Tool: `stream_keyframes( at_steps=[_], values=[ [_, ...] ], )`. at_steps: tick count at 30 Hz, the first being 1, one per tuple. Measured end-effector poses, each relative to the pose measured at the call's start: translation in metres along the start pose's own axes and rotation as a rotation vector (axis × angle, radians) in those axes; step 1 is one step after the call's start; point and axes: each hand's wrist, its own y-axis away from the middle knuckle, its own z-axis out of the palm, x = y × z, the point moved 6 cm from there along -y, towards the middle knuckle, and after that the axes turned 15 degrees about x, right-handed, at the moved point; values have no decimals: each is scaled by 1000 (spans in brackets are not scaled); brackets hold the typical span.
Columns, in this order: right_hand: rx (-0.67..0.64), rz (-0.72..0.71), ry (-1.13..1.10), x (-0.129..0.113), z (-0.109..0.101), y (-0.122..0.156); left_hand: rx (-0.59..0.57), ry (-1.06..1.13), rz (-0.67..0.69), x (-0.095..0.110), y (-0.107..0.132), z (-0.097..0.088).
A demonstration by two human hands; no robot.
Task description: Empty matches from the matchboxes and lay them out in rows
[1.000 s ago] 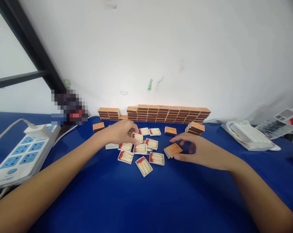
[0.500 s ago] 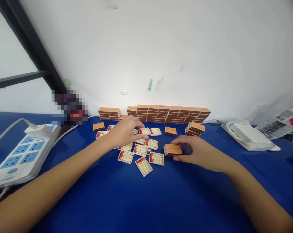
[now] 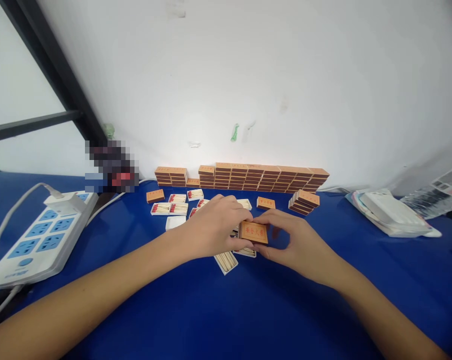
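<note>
My left hand (image 3: 216, 226) and my right hand (image 3: 295, 240) meet over the blue table (image 3: 226, 310), both pinching one orange matchbox (image 3: 253, 232) between their fingertips. The left fingers press its left end, where a tray may sit, but I cannot tell. Under and behind my hands lie several open white trays of red-tipped matches (image 3: 226, 261). More trays (image 3: 169, 208) lie at the back left.
A wall of stacked orange matchboxes (image 3: 256, 176) runs along the white wall. A short tilted stack (image 3: 304, 201) and single boxes (image 3: 266, 203) lie before it. A white and blue power strip (image 3: 42, 237) sits left. Plastic packets (image 3: 391, 212) lie right.
My left hand left the trays and came right to the orange matchbox. My right hand lifted the box and turned it flat between both hands.
</note>
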Motion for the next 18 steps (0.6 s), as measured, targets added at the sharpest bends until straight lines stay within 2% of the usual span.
stream_keyframes(
  at_steps=[5, 8, 10, 14, 16, 18],
  values=[
    [9, 24, -29, 2, 4, 1, -50, -20, -41, -5, -3, -4],
    [13, 44, -18, 7, 4, 1, -41, -64, -45, -22, -8, -21],
    [42, 49, 22, 12, 1, 1, 3, -91, -102, -51, -11, -45],
    [73, 21, 87, 17, -3, -1, 125, -182, -337, -128, -12, -98],
    [68, 2, 95, 17, -3, -3, 117, -293, -358, -155, -11, -110],
    [59, 4, 94, 19, -2, -4, 100, -414, -315, -168, -12, -109]
  ],
)
